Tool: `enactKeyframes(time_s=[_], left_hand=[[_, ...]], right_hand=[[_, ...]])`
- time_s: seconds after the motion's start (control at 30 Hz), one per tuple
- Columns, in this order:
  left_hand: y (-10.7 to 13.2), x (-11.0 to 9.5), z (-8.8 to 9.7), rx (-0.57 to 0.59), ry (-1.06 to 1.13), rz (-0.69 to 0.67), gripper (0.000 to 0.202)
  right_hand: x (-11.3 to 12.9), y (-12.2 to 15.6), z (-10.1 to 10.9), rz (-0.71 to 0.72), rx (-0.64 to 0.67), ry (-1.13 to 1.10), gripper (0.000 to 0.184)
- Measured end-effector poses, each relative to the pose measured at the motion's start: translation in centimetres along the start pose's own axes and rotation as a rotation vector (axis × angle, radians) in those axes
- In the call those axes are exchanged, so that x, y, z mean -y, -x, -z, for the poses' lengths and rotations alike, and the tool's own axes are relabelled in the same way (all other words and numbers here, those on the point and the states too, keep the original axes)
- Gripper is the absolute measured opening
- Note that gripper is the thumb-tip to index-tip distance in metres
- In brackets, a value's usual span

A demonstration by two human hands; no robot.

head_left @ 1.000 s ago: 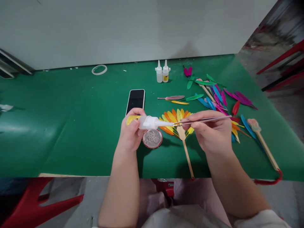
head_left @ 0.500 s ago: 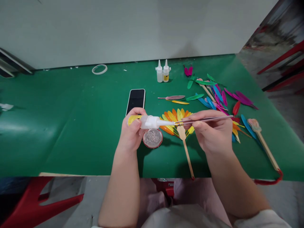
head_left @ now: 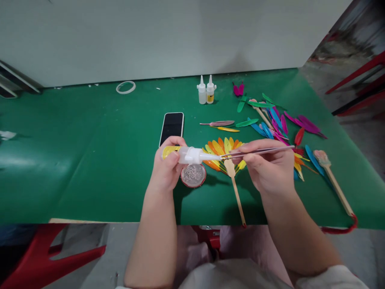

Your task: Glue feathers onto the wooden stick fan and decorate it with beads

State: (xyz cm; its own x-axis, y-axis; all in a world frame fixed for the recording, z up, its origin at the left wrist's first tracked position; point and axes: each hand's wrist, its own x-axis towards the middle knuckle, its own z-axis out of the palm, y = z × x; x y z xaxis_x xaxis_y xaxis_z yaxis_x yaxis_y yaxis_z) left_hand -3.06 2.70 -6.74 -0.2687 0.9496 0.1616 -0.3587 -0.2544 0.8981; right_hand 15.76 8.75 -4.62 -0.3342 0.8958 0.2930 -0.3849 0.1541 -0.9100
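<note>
My left hand (head_left: 168,166) is wrapped round a glue bottle (head_left: 189,155) with a yellow label, held level with its nozzle pointing right. Between the fingers of my right hand (head_left: 267,162) is a pair of tweezers (head_left: 272,150); their tips meet the nozzle's end. Anything tiny at the tips is too small to make out. Below them on the table lies a fan of yellow and orange feathers (head_left: 221,146) on a wooden handle (head_left: 237,196). A round dish with a red rim (head_left: 193,176), holding many small pale beads, sits under the bottle.
Behind my left hand lies a phone (head_left: 173,125). Two small bottles (head_left: 206,94) stand near the wall on the green table (head_left: 99,160). Loose coloured feathers (head_left: 275,118) and another wooden handle (head_left: 337,184) are at the right. A white ring (head_left: 126,87) lies at the back left.
</note>
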Motion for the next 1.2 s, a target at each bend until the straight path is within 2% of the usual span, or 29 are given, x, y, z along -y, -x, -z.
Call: enactKeyframes(time_s=[0.2,0.77,1.2], left_hand=[[-0.08,0.02,-0.02,-0.021,0.002,-0.004,0.042],[-0.03,-0.09,-0.04,0.000,0.007,-0.013,0.038],[-0.09,0.04,0.11,0.009,0.026,-0.025,0.037]], right_hand=[[0.37,0.19,0.12,-0.042,-0.017,0.055,0.010],[0.23,0.14,0.14,0.017,-0.019,0.041,0.009],[0.11,0.17,0.11,-0.006,0.000,0.036,0.010]])
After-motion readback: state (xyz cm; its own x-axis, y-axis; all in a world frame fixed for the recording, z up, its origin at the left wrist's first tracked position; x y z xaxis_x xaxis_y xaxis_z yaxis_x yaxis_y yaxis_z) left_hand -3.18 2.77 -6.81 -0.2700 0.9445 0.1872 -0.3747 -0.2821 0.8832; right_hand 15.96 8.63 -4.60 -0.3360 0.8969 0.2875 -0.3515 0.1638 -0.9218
